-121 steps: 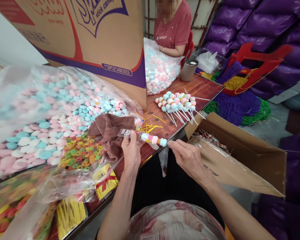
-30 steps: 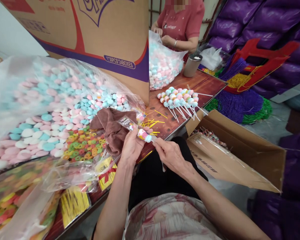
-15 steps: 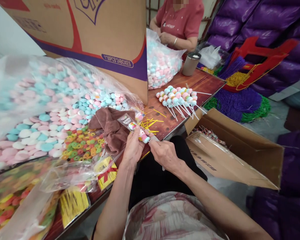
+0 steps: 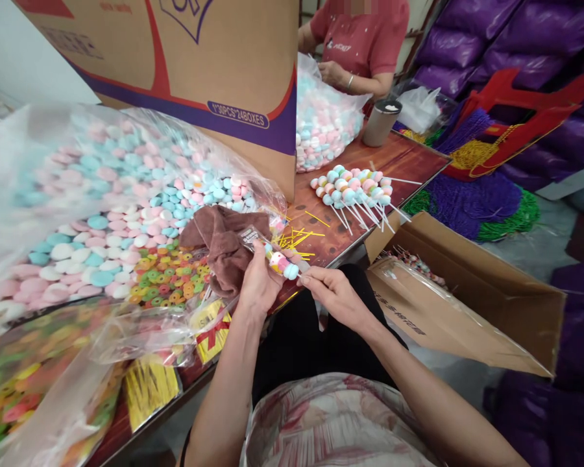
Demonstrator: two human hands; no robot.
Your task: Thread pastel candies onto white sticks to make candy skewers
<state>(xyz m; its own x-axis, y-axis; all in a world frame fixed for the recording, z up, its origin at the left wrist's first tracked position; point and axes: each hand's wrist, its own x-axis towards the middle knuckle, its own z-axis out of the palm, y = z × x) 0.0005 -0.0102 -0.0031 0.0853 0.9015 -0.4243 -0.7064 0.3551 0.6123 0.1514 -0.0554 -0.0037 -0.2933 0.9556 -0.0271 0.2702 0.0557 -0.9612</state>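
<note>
My left hand (image 4: 261, 280) is closed around a small clear printed wrapper with a candy skewer (image 4: 283, 264) of pink, white and blue pieces in it. My right hand (image 4: 328, 288) pinches the skewer's white stick, just below the lowest blue candy. Beside my left hand lies a crumpled brown cloth (image 4: 221, 243). Loose yellow twist ties (image 4: 296, 240) are scattered just beyond my hands. Finished-looking candy skewers (image 4: 353, 188) lie in a pile farther right on the table, their white sticks pointing toward me.
A big clear bag of pastel candies (image 4: 92, 227) and ring candies (image 4: 168, 275) fill the left side. Behind stands a large carton (image 4: 224, 78). A grey cup (image 4: 382, 123) is near a co-worker (image 4: 360, 45). An open cardboard box (image 4: 467, 311) holding skewers stands at right.
The candy end of the skewer shows more plainly between my hands, and my right hand has shifted slightly along the stick. The whole view has moved a little.
</note>
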